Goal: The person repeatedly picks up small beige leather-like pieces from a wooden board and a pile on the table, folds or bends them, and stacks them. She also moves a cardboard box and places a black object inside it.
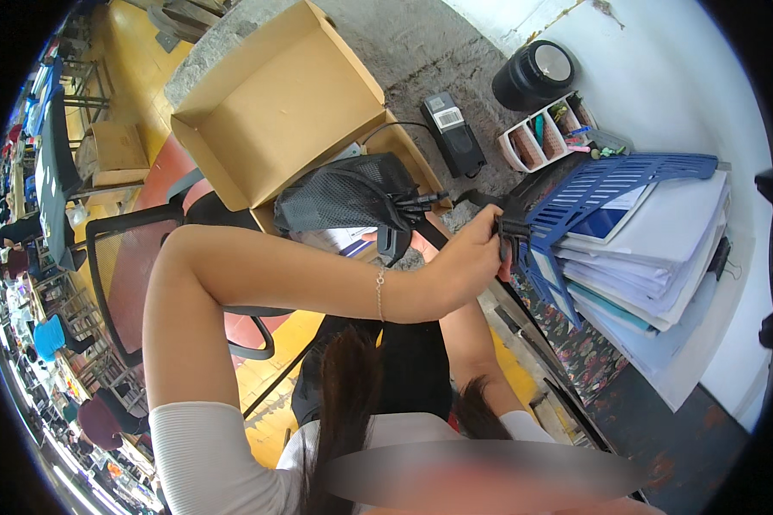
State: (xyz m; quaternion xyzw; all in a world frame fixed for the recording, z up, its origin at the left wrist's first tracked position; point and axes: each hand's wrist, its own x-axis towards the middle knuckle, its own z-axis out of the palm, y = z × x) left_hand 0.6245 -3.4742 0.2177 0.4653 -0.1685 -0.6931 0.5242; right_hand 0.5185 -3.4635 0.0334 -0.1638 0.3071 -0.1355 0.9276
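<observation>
My left hand (465, 262) reaches across to the right, its fingers closed around a black strap with a plastic buckle (514, 227). Under my left forearm, my right hand (424, 246) shows only in part, closed about a flat black piece (393, 244) among the straps. Just left of it, a black mesh bag (343, 194) lies bunched on the front of the cardboard box (270, 103). Printed papers (339, 239) show beneath the bag. Most of my right fingers are hidden.
A black rectangular device (453, 135) with a cable lies beyond the box. At right stand a dark cylinder (532, 75), a pink-white organizer (524, 148) and a blue file rack (610, 184) with stacked papers (653, 249). A mesh-backed chair (133, 283) is left.
</observation>
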